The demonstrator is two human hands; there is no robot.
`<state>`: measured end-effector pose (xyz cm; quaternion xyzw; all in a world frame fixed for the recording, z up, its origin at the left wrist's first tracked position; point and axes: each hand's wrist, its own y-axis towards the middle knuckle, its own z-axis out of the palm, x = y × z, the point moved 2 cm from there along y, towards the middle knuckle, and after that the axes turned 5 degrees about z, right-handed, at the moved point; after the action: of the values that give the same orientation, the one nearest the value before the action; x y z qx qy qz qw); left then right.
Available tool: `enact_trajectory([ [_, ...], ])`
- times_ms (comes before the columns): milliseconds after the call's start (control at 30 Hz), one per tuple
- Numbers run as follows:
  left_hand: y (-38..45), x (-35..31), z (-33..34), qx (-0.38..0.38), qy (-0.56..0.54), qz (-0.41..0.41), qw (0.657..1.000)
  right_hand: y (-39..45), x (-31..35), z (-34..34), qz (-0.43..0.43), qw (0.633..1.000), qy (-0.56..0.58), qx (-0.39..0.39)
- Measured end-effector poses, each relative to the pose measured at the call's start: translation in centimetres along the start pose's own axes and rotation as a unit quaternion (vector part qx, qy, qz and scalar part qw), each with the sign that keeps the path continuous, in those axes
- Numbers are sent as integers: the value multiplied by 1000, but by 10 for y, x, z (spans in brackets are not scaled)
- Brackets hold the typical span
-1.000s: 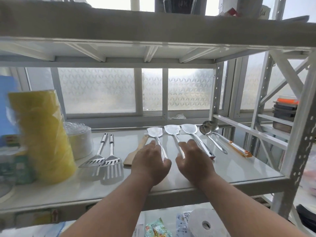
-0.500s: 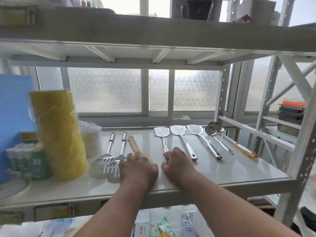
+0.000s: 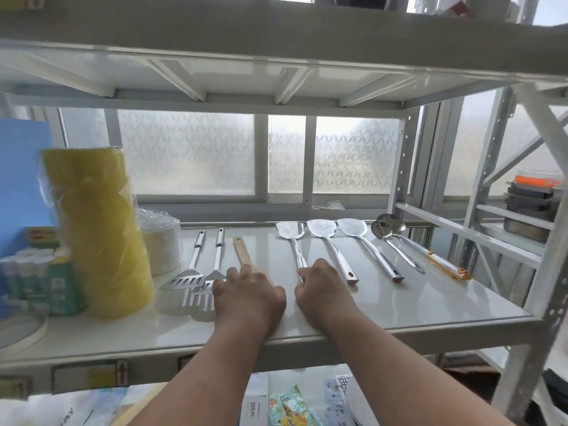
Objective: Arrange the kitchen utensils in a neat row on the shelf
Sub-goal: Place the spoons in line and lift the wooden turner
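Now, left hand point(image 3: 249, 298): palm-down over wooden spatula point(image 3: 242, 253), fingers spread, gripping nothing.
Right hand point(image 3: 322, 290): knuckles up, fingers curled around steel turner point(image 3: 293, 241) handle.

Just two bare forearms here, no sleeves, watch or rings on the left hand point(image 3: 250, 298) or right hand point(image 3: 322, 292).

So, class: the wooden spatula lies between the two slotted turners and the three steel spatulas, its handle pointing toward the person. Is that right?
Not quite. The head view shows the wooden spatula with its handle pointing away, toward the window; its blade end lies under the left hand. Its place between the slotted turners and steel spatulas is right.
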<state>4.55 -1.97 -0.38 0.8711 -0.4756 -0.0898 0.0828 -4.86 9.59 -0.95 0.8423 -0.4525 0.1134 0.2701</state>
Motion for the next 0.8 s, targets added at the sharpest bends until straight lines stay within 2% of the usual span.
enact_trajectory([
  [167,0,1,1,2,4,-3,1000,2,-1,4,6,1000,-15,19],
  [800,0,0,1,-1,-8,-5,1000,6,-3,8,39,999,27,14],
])
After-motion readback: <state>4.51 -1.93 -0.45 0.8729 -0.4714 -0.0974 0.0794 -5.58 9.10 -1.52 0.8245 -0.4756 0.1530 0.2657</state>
